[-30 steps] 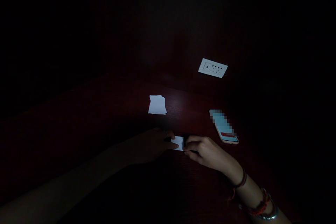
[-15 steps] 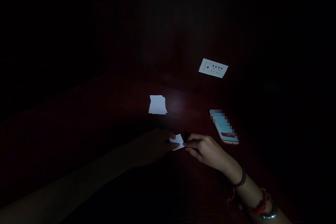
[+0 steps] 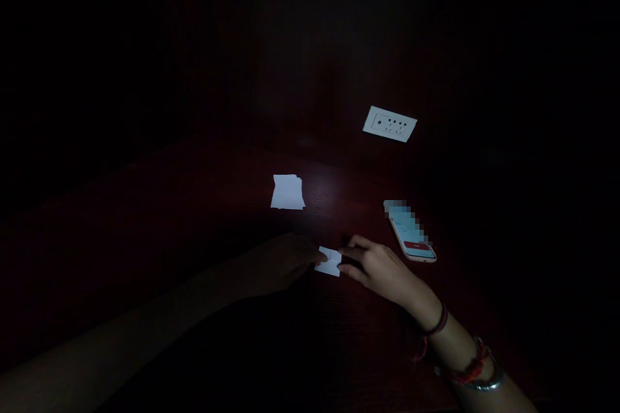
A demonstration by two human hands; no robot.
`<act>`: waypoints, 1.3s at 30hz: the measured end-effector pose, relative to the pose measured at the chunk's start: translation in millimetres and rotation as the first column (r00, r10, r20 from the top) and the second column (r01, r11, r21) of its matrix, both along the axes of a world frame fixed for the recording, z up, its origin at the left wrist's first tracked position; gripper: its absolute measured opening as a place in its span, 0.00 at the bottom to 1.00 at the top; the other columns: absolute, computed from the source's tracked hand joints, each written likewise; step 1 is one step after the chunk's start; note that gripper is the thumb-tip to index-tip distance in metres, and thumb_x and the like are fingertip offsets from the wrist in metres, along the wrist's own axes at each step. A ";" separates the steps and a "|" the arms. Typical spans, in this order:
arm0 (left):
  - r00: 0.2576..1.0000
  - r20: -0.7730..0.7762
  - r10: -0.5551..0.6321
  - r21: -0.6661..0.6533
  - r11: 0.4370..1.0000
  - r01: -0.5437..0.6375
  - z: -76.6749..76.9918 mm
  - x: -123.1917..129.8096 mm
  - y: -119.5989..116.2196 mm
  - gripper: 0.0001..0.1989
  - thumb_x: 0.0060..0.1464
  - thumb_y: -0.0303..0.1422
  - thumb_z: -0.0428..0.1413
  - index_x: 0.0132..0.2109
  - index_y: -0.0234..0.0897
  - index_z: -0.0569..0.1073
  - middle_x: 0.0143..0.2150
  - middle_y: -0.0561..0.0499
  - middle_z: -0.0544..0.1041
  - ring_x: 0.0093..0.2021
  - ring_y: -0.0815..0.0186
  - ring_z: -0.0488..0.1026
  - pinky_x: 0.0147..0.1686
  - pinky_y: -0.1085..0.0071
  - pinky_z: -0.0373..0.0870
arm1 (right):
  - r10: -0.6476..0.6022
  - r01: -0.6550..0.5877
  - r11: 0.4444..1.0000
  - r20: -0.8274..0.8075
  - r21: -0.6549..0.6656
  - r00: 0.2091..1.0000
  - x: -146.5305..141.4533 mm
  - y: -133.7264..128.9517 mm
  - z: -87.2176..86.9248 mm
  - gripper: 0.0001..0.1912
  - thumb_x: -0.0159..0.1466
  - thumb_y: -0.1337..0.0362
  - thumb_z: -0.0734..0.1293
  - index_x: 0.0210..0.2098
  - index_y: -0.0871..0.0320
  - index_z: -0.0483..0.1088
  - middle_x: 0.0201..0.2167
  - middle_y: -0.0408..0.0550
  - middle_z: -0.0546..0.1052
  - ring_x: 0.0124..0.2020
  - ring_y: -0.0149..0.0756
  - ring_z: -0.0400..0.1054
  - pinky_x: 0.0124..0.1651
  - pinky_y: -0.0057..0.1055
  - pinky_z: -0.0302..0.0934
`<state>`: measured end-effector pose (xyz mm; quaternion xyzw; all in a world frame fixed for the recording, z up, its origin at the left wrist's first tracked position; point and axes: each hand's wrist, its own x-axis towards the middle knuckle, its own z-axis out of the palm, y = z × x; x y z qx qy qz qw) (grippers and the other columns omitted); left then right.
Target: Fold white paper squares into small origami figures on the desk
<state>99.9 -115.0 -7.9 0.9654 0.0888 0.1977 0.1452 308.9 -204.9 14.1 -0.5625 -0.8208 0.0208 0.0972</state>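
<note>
A small white folded paper (image 3: 333, 266) with crease lines lies on the dark red table, between my two hands. From its left side my left hand (image 3: 285, 263), deep in shadow, grips it, a fingertip pressing on its face. My right hand (image 3: 375, 266) has its fingers bent at the paper's right edge, index finger near the upper corner and thumb near the lower one. Bracelets circle my right wrist.
Farther back on the table (image 3: 227, 187) lies a stack of white paper sheets (image 3: 287, 192). A phone (image 3: 411, 232) with a lit, partly blurred screen rests right of my right hand. A white socket panel (image 3: 390, 124) is on the wall behind. The surroundings are very dark.
The paper has turned so its edges sit squarer to me. My right hand's index finger and thumb have spread along its right edge. The view has shifted slightly.
</note>
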 end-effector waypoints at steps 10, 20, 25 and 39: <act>0.997 0.031 -0.072 0.105 0.992 0.068 -15.9 -1.0 9.2 0.15 0.56 0.26 0.46 0.50 0.41 0.65 0.51 0.49 0.65 0.50 0.63 0.61 0.49 0.64 0.59 | -0.030 0.034 0.999 -0.139 0.028 0.990 -1.0 1.7 -2.0 0.20 0.60 0.60 0.59 0.51 0.57 0.59 0.41 0.50 0.66 0.40 0.36 0.64 0.43 0.33 0.61; 0.993 0.027 -0.116 0.216 0.971 0.107 -4.5 0.9 1.7 0.16 0.55 0.25 0.47 0.51 0.39 0.63 0.50 0.47 0.66 0.45 0.63 0.64 0.43 0.66 0.61 | -0.052 0.042 0.998 -0.334 -0.037 0.941 -3.5 9.3 -8.3 0.06 0.57 0.66 0.63 0.35 0.58 0.67 0.31 0.45 0.68 0.32 0.30 0.63 0.36 0.26 0.58; 0.995 -0.033 -0.099 0.239 0.965 0.104 -5.7 1.0 3.3 0.18 0.54 0.23 0.47 0.52 0.39 0.61 0.50 0.47 0.66 0.46 0.62 0.64 0.44 0.65 0.59 | -0.078 0.071 0.997 -0.381 -0.033 0.921 -5.5 11.5 -9.4 0.02 0.55 0.69 0.64 0.30 0.60 0.67 0.27 0.43 0.67 0.29 0.28 0.62 0.32 0.24 0.56; 0.986 -0.064 -0.157 0.170 0.972 0.165 -2.1 -0.4 3.5 0.22 0.53 0.22 0.46 0.55 0.39 0.57 0.54 0.48 0.62 0.53 0.63 0.58 0.48 0.65 0.56 | -0.030 0.022 0.999 -0.414 -0.024 0.910 -8.6 10.5 -7.8 0.03 0.55 0.70 0.63 0.30 0.59 0.69 0.26 0.42 0.66 0.27 0.26 0.60 0.29 0.22 0.55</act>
